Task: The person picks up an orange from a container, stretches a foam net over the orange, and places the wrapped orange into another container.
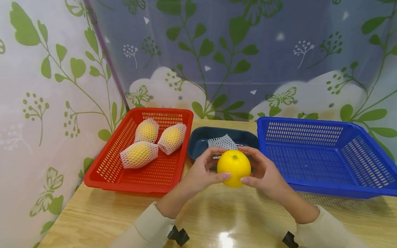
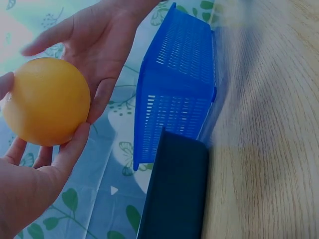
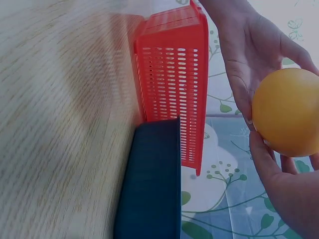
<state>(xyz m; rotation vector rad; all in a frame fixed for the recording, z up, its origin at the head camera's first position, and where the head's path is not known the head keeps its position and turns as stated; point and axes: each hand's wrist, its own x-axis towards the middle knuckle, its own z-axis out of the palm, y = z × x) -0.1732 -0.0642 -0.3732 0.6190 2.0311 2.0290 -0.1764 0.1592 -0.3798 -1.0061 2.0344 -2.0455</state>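
Both hands hold a round yellow-orange orange (image 1: pixel 233 168) up over the table, in front of the dark tray. My left hand (image 1: pixel 201 169) grips its left side, thumb on the near face and fingers curving behind. On the other side my right hand (image 1: pixel 265 173) holds it the same way, its thumb near the left one. The wrist views show the orange bare, with fingers of both hands around it. Behind the hands a white foam net (image 1: pixel 222 141) lies in the dark teal tray (image 1: pixel 198 130), partly hidden by them.
A red basket (image 1: pixel 170 174) at left contains three yellow fruits in white foam nets (image 1: pixel 139 154). To the right stands a blue basket (image 1: pixel 309 160) with nothing seen inside. A patterned curtain (image 1: pixel 193 83) hangs behind the wooden table (image 1: pixel 110 215).
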